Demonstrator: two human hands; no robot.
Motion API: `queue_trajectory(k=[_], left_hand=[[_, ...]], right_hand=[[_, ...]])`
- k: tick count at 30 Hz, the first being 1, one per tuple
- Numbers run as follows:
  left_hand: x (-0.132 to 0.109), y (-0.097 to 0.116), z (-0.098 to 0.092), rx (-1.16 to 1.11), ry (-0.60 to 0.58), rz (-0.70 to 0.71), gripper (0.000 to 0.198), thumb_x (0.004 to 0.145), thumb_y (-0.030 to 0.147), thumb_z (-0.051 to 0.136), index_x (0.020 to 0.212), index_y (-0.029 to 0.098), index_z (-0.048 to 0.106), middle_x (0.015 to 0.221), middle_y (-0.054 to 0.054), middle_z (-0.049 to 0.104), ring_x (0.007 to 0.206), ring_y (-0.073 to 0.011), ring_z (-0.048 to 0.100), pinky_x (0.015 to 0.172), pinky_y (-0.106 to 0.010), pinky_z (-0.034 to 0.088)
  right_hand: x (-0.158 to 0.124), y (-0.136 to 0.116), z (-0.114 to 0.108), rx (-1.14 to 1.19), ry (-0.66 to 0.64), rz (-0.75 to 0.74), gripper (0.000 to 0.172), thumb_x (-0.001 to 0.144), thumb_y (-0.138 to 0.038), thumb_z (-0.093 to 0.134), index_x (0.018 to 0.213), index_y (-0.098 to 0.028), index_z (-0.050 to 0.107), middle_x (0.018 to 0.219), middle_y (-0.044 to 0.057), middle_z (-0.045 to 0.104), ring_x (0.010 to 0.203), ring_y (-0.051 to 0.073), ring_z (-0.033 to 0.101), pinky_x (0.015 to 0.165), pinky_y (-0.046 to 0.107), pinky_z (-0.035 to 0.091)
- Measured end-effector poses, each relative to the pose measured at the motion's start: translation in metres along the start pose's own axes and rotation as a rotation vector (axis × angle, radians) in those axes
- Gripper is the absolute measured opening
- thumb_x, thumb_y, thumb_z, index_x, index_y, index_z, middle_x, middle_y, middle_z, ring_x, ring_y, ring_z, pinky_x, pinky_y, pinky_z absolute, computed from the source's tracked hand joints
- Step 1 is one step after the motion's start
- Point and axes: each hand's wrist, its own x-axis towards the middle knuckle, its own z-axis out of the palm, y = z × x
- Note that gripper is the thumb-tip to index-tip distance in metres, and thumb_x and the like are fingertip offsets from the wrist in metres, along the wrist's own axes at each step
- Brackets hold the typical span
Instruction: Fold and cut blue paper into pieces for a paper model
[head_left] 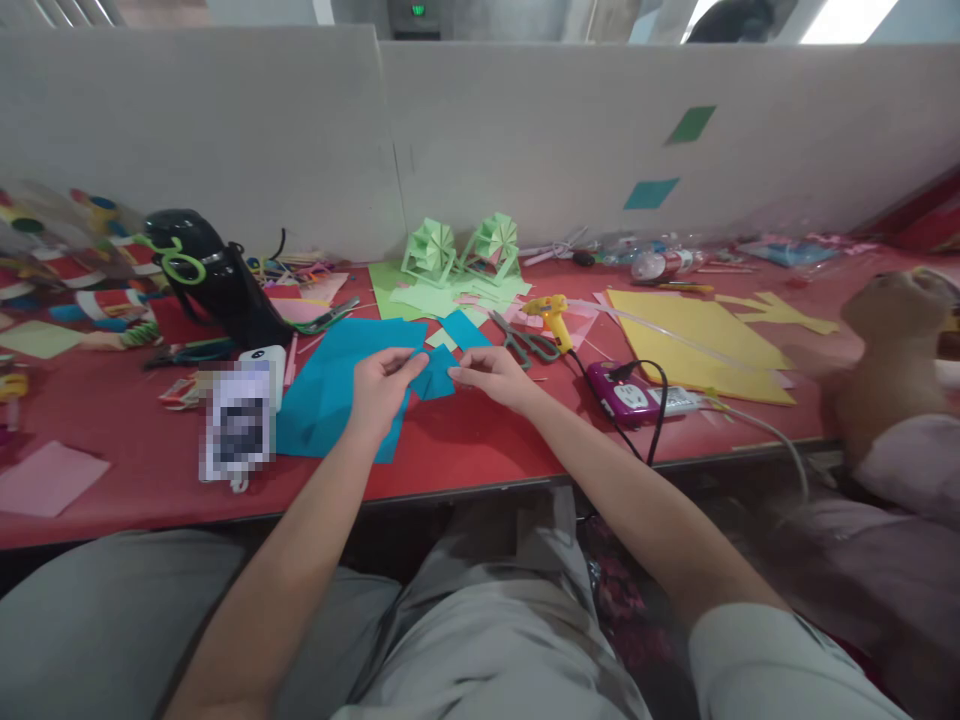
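A small piece of blue paper (pixel 435 378) with creases is pinched between my two hands, just above the red table. My left hand (pixel 384 390) grips its left side with thumb and fingers together. At its right edge, my right hand (pixel 495 378) closes thumb against fingertips. Under and left of my left hand lie larger blue paper sheets (pixel 330 385). Beyond my hands is another small blue paper piece (pixel 463 328). Scissors (pixel 529 342) and a yellow glue gun (pixel 551 318) rest to the right of my right hand.
Two green folded paper models (pixel 431 250) stand at the back by the white partition (pixel 225 130). A purple power strip (pixel 619 393) and yellow sheets (pixel 697 340) lie right. On the left are a black bottle (pixel 214 275) and a phone (pixel 244 410). Another person's arm (pixel 885 340) is far right.
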Motion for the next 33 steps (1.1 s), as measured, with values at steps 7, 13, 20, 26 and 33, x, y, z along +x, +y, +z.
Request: queue_trajectory(k=[7, 13, 20, 26, 33], left_hand=[[-0.001, -0.002, 0.001, 0.065, 0.079, 0.164, 0.020, 0.078, 0.038, 0.069, 0.073, 0.018, 0.069, 0.065, 0.000, 0.063, 0.062, -0.0128, 0.053, 0.057, -0.024, 0.041], [0.001, -0.005, 0.003, -0.060, 0.011, 0.134, 0.013, 0.074, 0.031, 0.071, 0.076, 0.018, 0.067, 0.072, -0.001, 0.065, 0.068, -0.0136, 0.056, 0.063, -0.025, 0.043], [-0.005, 0.003, 0.004, 0.060, 0.082, 0.140, 0.024, 0.079, 0.043, 0.067, 0.078, 0.019, 0.069, 0.070, -0.001, 0.064, 0.069, -0.0155, 0.057, 0.063, -0.026, 0.043], [-0.005, 0.005, 0.002, 0.038, -0.003, 0.052, 0.041, 0.072, 0.052, 0.074, 0.093, 0.017, 0.072, 0.082, -0.005, 0.071, 0.079, -0.0190, 0.063, 0.067, -0.025, 0.046], [-0.002, 0.001, 0.000, -0.046, -0.165, -0.137, 0.049, 0.055, 0.050, 0.087, 0.086, 0.014, 0.072, 0.084, -0.009, 0.074, 0.074, -0.0215, 0.067, 0.066, -0.032, 0.054]], right_hand=[[0.000, -0.004, 0.003, 0.022, -0.031, -0.006, 0.034, 0.075, -0.045, 0.074, 0.068, -0.015, 0.060, 0.065, 0.001, 0.061, 0.061, 0.011, 0.052, 0.061, 0.026, 0.041], [0.000, 0.001, 0.002, 0.008, -0.041, -0.004, 0.037, 0.072, -0.048, 0.075, 0.066, -0.016, 0.058, 0.064, 0.000, 0.058, 0.060, 0.010, 0.050, 0.059, 0.025, 0.039], [0.000, -0.001, 0.001, 0.036, -0.069, 0.005, 0.036, 0.072, -0.047, 0.075, 0.065, -0.016, 0.058, 0.064, 0.000, 0.058, 0.060, 0.011, 0.051, 0.060, 0.026, 0.041], [0.000, 0.000, 0.001, 0.055, -0.051, 0.014, 0.036, 0.072, -0.046, 0.075, 0.064, -0.016, 0.058, 0.062, 0.000, 0.059, 0.059, 0.010, 0.051, 0.059, 0.025, 0.040], [0.002, 0.000, -0.001, 0.020, -0.004, 0.022, 0.030, 0.073, -0.041, 0.071, 0.064, -0.017, 0.055, 0.059, -0.003, 0.055, 0.057, 0.010, 0.050, 0.059, 0.026, 0.039]])
